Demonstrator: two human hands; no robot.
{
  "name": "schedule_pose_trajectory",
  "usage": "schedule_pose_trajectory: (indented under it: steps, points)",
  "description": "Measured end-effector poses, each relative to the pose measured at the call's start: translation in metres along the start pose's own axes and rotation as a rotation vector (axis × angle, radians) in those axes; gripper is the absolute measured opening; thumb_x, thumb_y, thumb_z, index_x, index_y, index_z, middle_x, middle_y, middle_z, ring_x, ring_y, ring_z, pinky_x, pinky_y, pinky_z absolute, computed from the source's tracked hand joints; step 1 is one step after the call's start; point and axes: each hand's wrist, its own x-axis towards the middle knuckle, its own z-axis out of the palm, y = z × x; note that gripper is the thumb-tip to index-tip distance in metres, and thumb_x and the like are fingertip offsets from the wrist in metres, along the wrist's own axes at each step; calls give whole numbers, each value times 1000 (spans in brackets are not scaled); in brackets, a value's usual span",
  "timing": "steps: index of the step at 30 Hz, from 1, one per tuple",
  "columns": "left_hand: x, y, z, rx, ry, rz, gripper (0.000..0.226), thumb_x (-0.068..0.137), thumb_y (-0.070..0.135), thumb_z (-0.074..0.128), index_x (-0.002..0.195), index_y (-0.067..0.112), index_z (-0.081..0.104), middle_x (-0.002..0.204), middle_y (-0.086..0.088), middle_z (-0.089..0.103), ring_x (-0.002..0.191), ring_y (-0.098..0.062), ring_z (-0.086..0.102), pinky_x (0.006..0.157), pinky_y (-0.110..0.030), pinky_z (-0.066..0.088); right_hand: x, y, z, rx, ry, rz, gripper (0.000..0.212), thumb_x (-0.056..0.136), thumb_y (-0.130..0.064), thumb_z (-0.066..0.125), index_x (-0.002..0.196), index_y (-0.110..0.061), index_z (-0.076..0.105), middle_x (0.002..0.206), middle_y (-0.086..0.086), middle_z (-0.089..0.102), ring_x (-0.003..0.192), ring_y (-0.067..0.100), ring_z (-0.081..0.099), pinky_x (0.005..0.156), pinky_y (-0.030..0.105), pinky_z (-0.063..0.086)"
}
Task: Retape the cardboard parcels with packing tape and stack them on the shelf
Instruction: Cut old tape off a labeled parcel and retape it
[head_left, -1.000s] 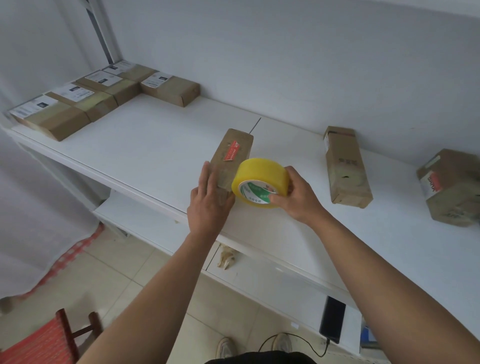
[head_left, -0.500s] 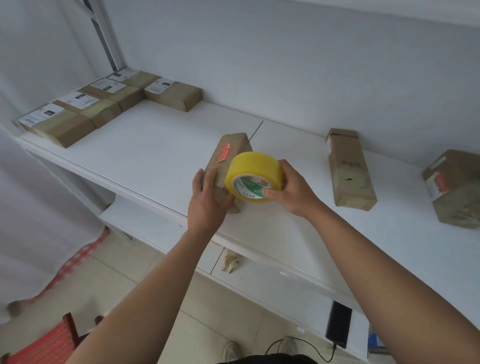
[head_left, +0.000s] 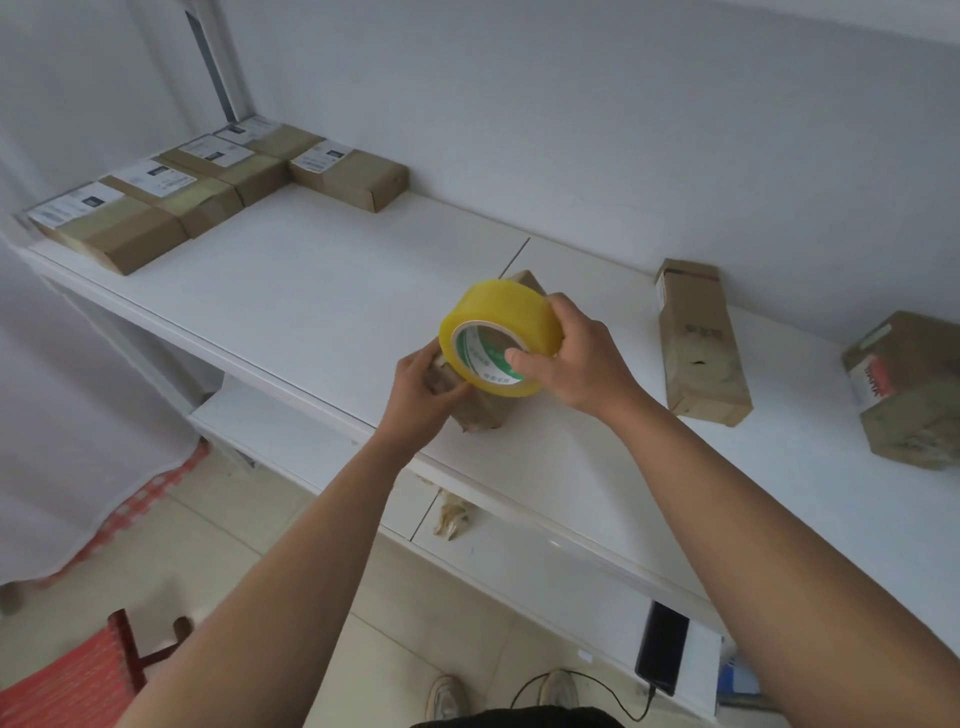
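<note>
Right hand (head_left: 582, 364) grips the yellow roll of packing tape (head_left: 498, 338), thumb through its core, right over the brown cardboard parcel (head_left: 480, 410). Left hand (head_left: 421, 395) clutches that parcel's near end on the white shelf (head_left: 311, 291).

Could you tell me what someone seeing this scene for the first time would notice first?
The bright yellow tape roll stands out at the centre, gripped by the right hand just above a cardboard parcel that the left hand holds on the white shelf. A row of labelled parcels lies at the far left end, and two more boxes lie to the right.
</note>
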Motion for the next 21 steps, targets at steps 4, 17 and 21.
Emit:
schedule_pose_trajectory:
  steps: [4, 17, 21]
  points:
    - [2, -9, -2, 179, -116, -72, 119, 52, 71, 82, 151, 31, 31, 157, 8, 9, 143, -20, 23, 114, -43, 39, 4, -2, 8, -30, -21, 7, 37, 83, -34, 77, 102, -23, 47, 79, -13, 53, 72, 10, 53, 62, 29, 44]
    - [-34, 2, 57, 179, 285, 4, 143, 59, 75, 73, 157, 10, -9, 164, -10, 9, 151, -24, 10, 122, -45, 22, 12, 4, 45, 100, -110, 83, 70, 80, -36, 81, 135, -19, 41, 120, 2, 59, 107, 22, 60, 88, 43, 53]
    - [-13, 2, 45, 134, 245, 29, 145, 58, 54, 85, 156, 10, -11, 155, -11, 25, 144, -24, 25, 112, -48, 38, 11, 7, 55, 95, -63, 70, 61, 82, -33, 80, 129, -18, 43, 113, 2, 60, 101, 21, 60, 82, 40, 53]
